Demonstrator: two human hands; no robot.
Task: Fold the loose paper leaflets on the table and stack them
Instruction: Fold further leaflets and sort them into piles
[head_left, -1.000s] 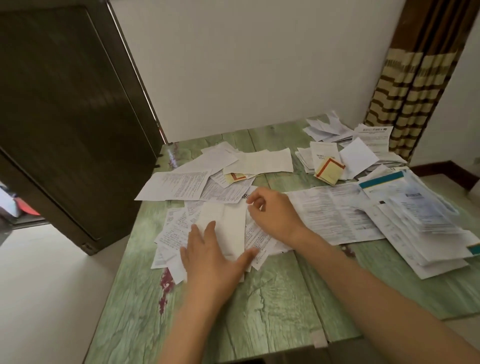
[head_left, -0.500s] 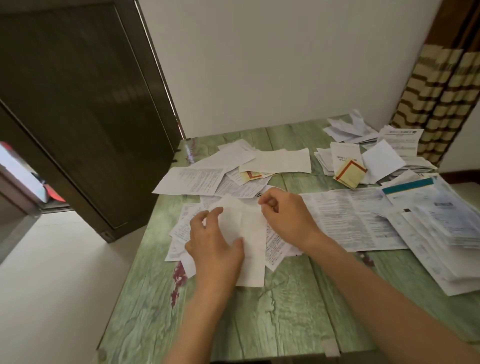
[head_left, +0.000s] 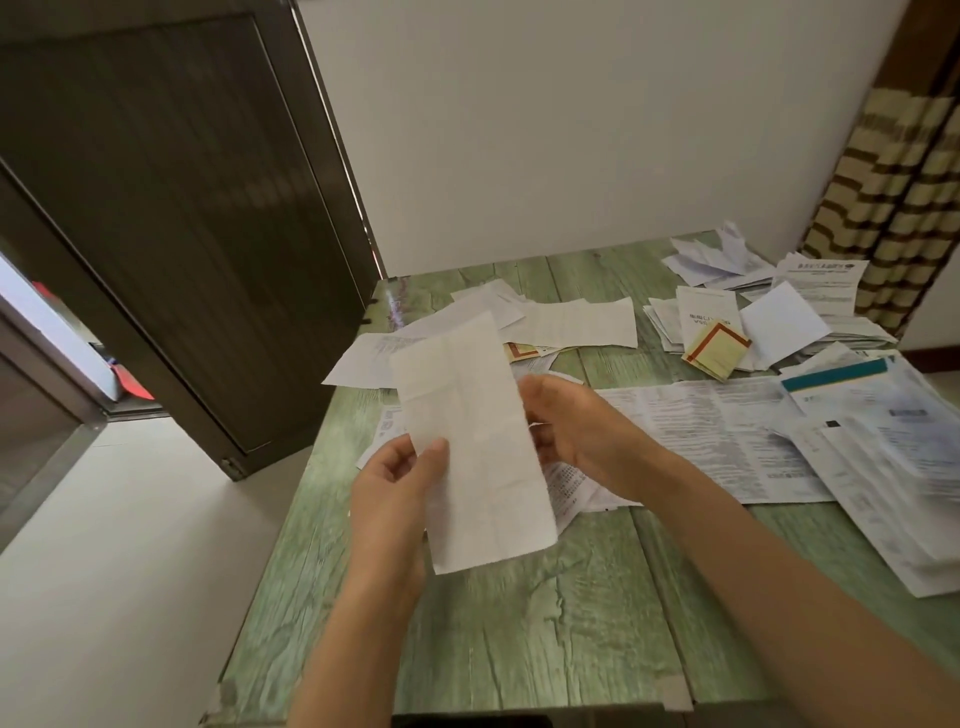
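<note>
Leaflet (head_left: 467, 426) above tabletop (head_left: 519, 623), long axis near-to-far, far end leaning left, left grip (head_left: 400, 488) pinches left edge, right grip (head_left: 576, 431) clamps right edge

A dark door (head_left: 171, 218) stands open at left, beside a white wall (head_left: 571, 130). A brown-and-cream striped curtain (head_left: 904, 197) hangs at right. Pale floor (head_left: 130, 571) lies below the door.

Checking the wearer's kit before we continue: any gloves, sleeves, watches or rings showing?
No gloves: the left hand and right hand are bare. The left forearm and right forearm are uncovered to the frame's edge, so no sleeve shows. No watch, bracelet or ring is visible.
</note>
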